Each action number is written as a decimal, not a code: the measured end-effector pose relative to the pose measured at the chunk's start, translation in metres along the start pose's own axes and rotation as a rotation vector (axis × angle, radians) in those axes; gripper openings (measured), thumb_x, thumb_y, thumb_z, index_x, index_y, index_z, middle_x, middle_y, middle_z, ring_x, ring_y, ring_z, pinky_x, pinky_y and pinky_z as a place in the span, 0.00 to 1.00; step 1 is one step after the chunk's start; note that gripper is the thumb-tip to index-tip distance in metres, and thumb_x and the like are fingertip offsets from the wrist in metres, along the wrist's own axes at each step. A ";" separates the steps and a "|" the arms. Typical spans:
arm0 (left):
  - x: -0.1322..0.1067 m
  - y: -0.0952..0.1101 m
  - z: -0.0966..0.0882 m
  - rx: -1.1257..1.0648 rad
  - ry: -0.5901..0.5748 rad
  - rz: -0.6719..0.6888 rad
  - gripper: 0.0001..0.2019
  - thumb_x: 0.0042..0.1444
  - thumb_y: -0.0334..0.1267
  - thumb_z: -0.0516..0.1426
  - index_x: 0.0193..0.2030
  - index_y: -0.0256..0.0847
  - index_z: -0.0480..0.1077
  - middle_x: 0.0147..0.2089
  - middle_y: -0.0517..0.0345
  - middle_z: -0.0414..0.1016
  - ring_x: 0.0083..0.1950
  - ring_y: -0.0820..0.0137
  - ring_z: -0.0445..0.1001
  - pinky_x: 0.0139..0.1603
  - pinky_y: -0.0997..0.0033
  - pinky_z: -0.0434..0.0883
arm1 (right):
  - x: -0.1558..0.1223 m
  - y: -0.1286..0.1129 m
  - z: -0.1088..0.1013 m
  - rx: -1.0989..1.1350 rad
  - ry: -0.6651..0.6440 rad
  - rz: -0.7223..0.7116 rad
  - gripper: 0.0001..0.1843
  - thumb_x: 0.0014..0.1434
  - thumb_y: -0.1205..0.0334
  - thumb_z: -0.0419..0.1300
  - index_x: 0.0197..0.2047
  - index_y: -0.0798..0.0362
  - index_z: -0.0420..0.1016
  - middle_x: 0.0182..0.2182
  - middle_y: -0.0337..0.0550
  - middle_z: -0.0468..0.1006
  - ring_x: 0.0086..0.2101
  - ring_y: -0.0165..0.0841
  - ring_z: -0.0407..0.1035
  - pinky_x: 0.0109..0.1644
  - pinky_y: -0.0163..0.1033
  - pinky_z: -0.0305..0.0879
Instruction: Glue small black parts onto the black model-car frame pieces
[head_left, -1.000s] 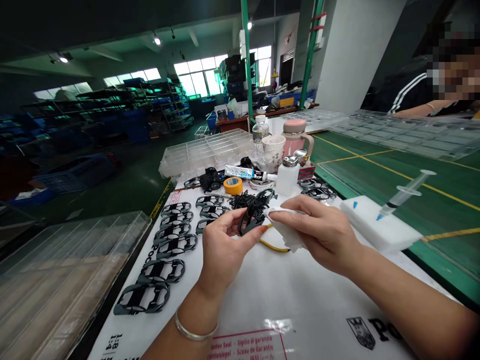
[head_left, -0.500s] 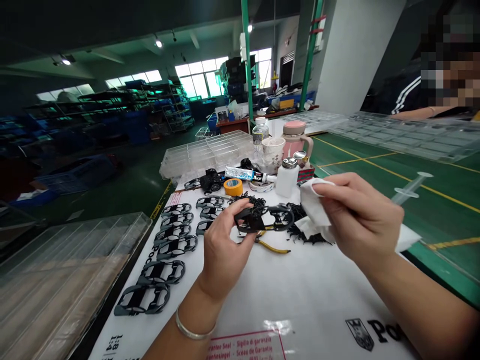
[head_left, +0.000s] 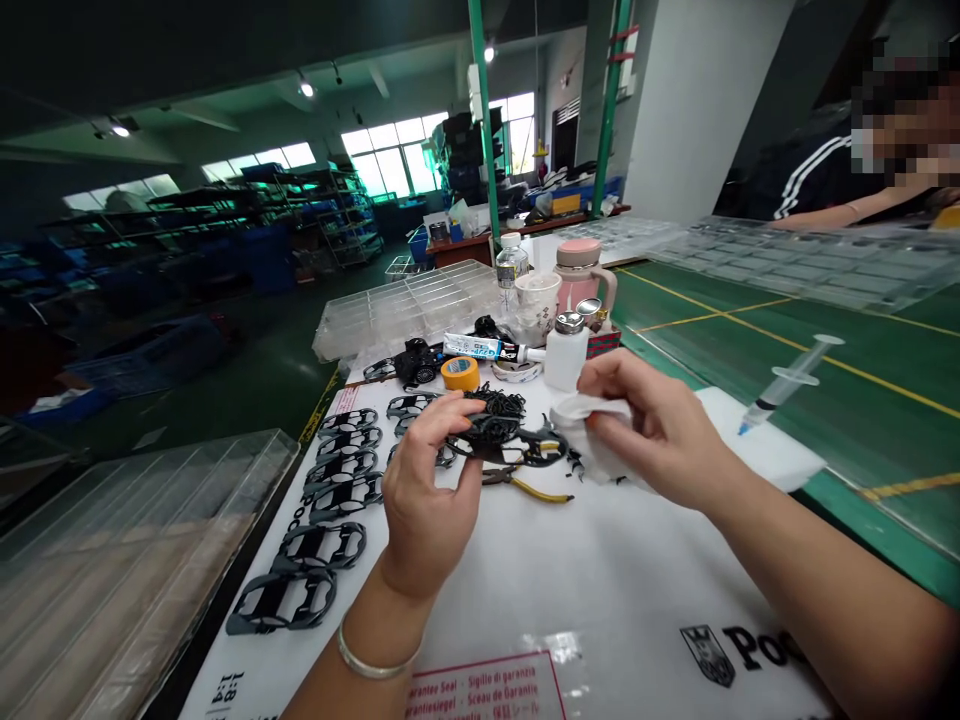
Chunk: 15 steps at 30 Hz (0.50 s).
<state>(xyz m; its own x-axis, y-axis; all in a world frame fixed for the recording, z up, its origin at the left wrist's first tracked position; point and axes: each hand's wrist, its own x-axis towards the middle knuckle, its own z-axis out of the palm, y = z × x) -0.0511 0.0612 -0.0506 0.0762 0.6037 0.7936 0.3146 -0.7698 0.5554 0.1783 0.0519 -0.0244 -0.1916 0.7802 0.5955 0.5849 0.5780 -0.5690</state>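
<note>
1. Currently, the left hand (head_left: 431, 490) is clamped on one end of a black frame (head_left: 495, 452), held above the white table (head_left: 570, 580).
2. The right hand (head_left: 660, 430) pinches a white cloth (head_left: 581, 408) by the frame's free end; I cannot tell whether they touch.
3. At left, a clear tray (head_left: 150, 560) shows divided compartments; whether the brown there lies in or under it is unclear. Beside it, similar frames (head_left: 349, 495) lie in rows.
4. Pliers (head_left: 544, 492) with yellow handles lie below the held frame, and black strips (head_left: 499, 402) are heaped behind it.
5. At right, a syringe (head_left: 787, 385) stands tilted on a white block (head_left: 772, 445); its contents cannot be made out.
6. Farther back are a tape roll (head_left: 460, 374), a printed tube (head_left: 472, 346) and an opaque white bottle (head_left: 566, 360) with a metal top.
7. Behind stand a patterned cup (head_left: 537, 300), contents unclear, a capped clear bottle (head_left: 512, 262) and a lidded pink mug (head_left: 577, 270).
8. Beyond, a co-worker's arm (head_left: 855, 212) reaches over clear compartment trays (head_left: 825, 260).
</note>
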 end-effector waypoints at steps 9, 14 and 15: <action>0.014 -0.023 -0.004 -0.326 0.237 -0.297 0.24 0.45 0.24 0.66 0.45 0.42 0.61 0.54 0.49 0.72 0.59 0.63 0.71 0.49 0.69 0.75 | 0.003 0.017 0.027 0.066 -0.295 0.009 0.12 0.62 0.54 0.60 0.40 0.54 0.76 0.35 0.43 0.79 0.33 0.31 0.72 0.35 0.33 0.65; 0.011 -0.026 -0.002 -0.349 0.230 -0.335 0.23 0.45 0.26 0.66 0.45 0.41 0.61 0.54 0.48 0.72 0.59 0.62 0.71 0.50 0.68 0.75 | 0.007 0.039 0.045 -0.177 -0.099 0.158 0.08 0.61 0.63 0.56 0.35 0.55 0.76 0.28 0.40 0.78 0.26 0.30 0.69 0.32 0.34 0.62; 0.011 -0.026 -0.002 -0.351 0.225 -0.341 0.23 0.45 0.26 0.65 0.45 0.41 0.61 0.54 0.48 0.72 0.58 0.62 0.71 0.50 0.68 0.75 | 0.009 0.040 0.050 -0.224 -0.129 0.147 0.07 0.60 0.66 0.56 0.36 0.54 0.76 0.30 0.41 0.79 0.28 0.30 0.70 0.33 0.35 0.63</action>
<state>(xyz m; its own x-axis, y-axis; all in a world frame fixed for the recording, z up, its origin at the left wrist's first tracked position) -0.0600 0.0877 -0.0564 -0.1920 0.8018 0.5659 -0.0526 -0.5842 0.8099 0.1612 0.0942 -0.0702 -0.1824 0.8838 0.4309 0.7706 0.4007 -0.4956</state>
